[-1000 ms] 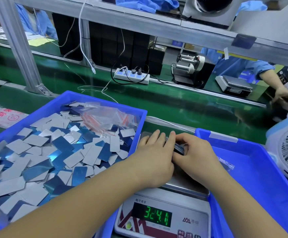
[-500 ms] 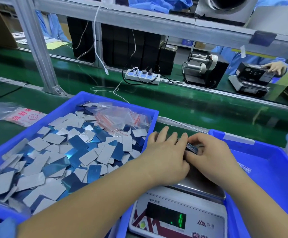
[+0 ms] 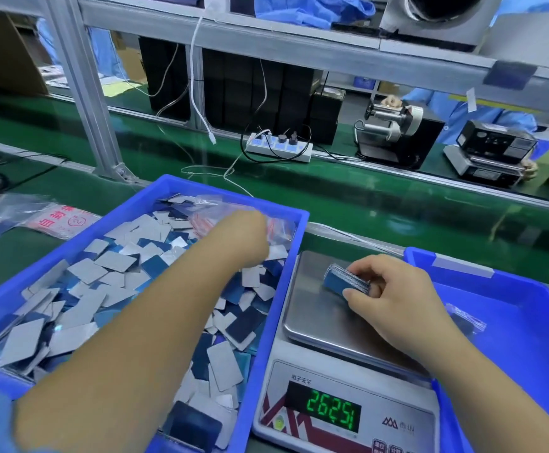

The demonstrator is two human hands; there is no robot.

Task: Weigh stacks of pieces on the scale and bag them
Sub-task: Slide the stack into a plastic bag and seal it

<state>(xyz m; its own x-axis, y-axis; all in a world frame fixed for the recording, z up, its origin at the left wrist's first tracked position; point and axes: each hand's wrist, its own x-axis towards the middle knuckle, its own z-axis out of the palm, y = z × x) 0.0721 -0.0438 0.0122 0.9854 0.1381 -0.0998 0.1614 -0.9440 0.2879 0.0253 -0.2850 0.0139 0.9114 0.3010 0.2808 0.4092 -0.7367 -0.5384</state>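
A digital scale [image 3: 312, 302] stands between two blue bins, its green display lit with digits. My right hand [image 3: 394, 289] grips a stack of blue and grey pieces [image 3: 340, 278] on the steel pan. The left bin [image 3: 286, 256] holds several loose blue and silver pieces. My left hand [image 3: 250, 237] reaches into its far right corner, onto a pile of clear bags with red zip strips [image 3: 279, 228]. Its fingers are hidden behind the wrist, so its hold cannot be told.
The right blue bin [image 3: 528, 338] holds a filled clear bag [image 3: 466, 320]. Packs of bags [image 3: 60, 220] lie on the green belt at left. Behind run a metal frame post [image 3: 83, 93], a power strip [image 3: 279, 147] and cables. Another worker's scale [image 3: 482, 158] sits far right.
My left hand left the stack on the scale and moved left into the bin's bag pile. My right hand now holds the stack alone. The display reading changed.
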